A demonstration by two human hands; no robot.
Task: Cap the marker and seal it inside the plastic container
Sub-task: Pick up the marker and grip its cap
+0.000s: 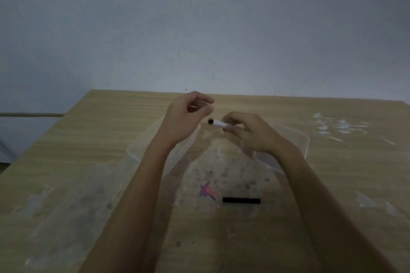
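Observation:
My right hand (248, 133) grips a white marker (218, 123) by its barrel, above the table. The marker's dark end (210, 121) points left toward my left hand (188, 115). That hand hovers just beside the dark end, fingers loosely curled and slightly apart, and nothing shows between them. I cannot tell whether the dark end is a cap or the bare tip. Beneath both hands lies a clear plastic container (307, 139), with its pale rim visible at the right and at the left corner (133, 153).
A short black bar (241, 200) lies on the wooden table (88, 139) near me, beside a red and blue scribble (207, 191). White smears (339, 126) mark the far right of the table. A grey wall stands behind the far edge.

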